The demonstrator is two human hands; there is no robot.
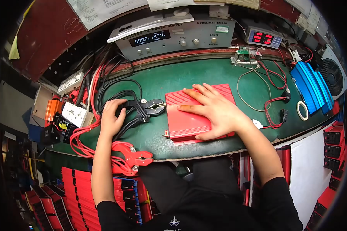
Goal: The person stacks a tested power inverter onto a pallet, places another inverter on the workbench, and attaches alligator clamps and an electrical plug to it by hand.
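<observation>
A red ribbed metal case (pixel 181 125) lies on the green bench mat, its terminal side facing left. My right hand (pixel 210 109) rests flat on its top with the fingers spread. At the left, my left hand (pixel 112 117) has its thumb and fingers closed around the handle end of a black cable clamp (pixel 152 108). The jaws of that clamp point at a terminal on the case's left side and look to touch it. A red cable clamp (pixel 137 158) hangs at the bench's front edge, below my left hand, with red cables coiled beside it.
A DC power supply (pixel 173 38) with a lit display stands at the back, beside a smaller red-digit meter (pixel 262 38). Blue finned cases (pixel 312 86) and a white ring (pixel 302 110) sit at the right. A socket strip (pixel 74 113) is at left; stacked red cases (pixel 79 192) fill the floor.
</observation>
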